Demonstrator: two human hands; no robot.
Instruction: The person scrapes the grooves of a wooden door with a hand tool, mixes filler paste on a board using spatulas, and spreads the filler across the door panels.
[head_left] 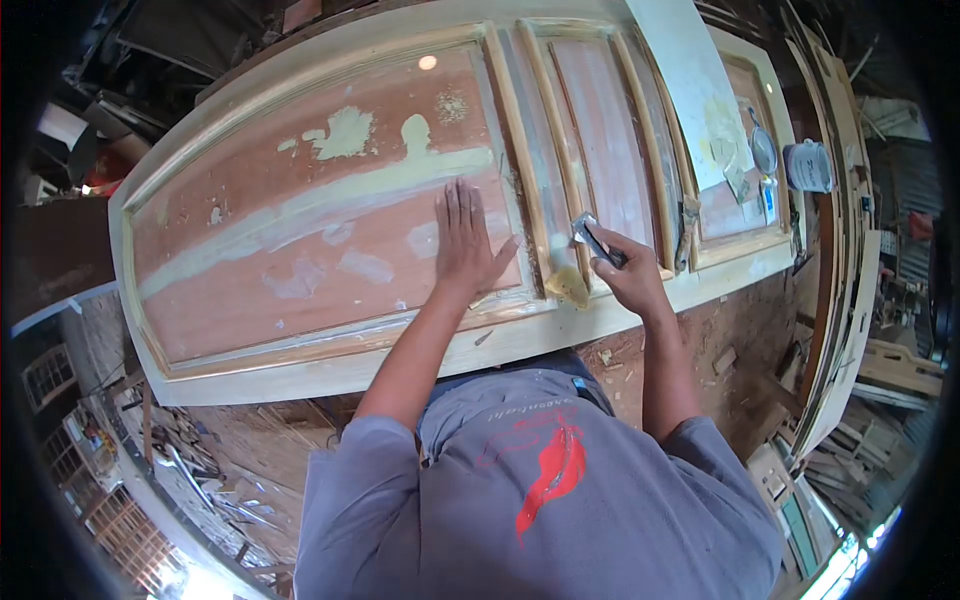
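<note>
A wooden panel door (300, 240) lies flat before me, with pale filler patches (345, 135) and a long light streak across its large panel. My left hand (465, 245) rests palm down on that panel, fingers stretched out, holding nothing. In my right hand (630, 275) is a scraper (600, 243) with a dark handle and a short metal head. Its head is over the raised moulding (545, 160) between the panels; whether it touches cannot be made out. Close below the scraper, a yellowish lump (568, 287) sits on the moulding.
A pale board (690, 90) lies across the door's right part. Near it are a brush-like tool (688, 230), a grey oval item (762, 150), a blue-and-white item (768, 197) and a whitish tub (808, 167). Long boards (840, 330) stand at the right. Shavings litter the floor (720, 350).
</note>
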